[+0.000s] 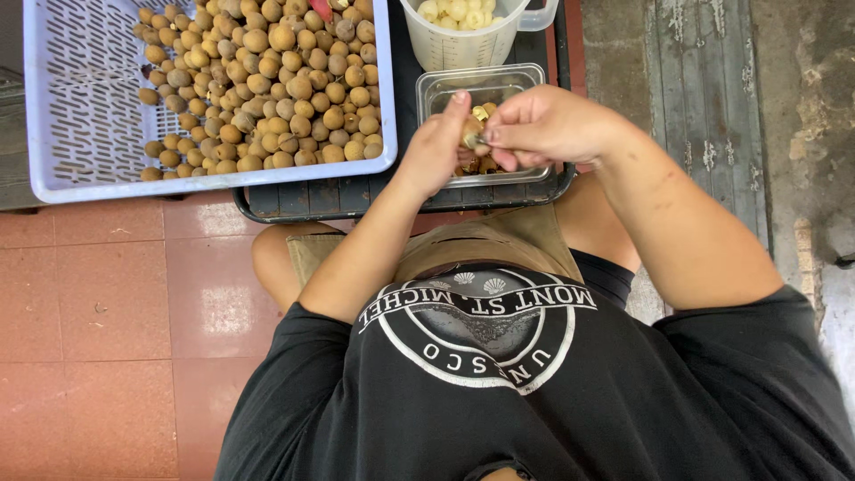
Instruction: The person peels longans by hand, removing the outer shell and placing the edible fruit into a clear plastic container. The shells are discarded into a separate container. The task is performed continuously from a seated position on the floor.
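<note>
- Fruit [472, 127] sits pinched in left hand [438, 147] fingers, over tub [525, 78].
- Right hand [543, 126] clamps a small tool [482, 140]; best to dig gently, letting scraps drop in.

Pretty tight around the hands: the basket [62, 107] of brown fruit sits just left of the left hand [436, 147], and a measuring jug [459, 40] blocks straight ahead. Only the right hand [543, 125] has open floor to its right.

I see brown longans [267, 85], a light purple basket [76, 116], red floor tiles [98, 330], my black shirt [534, 392] with a white ring
</note>
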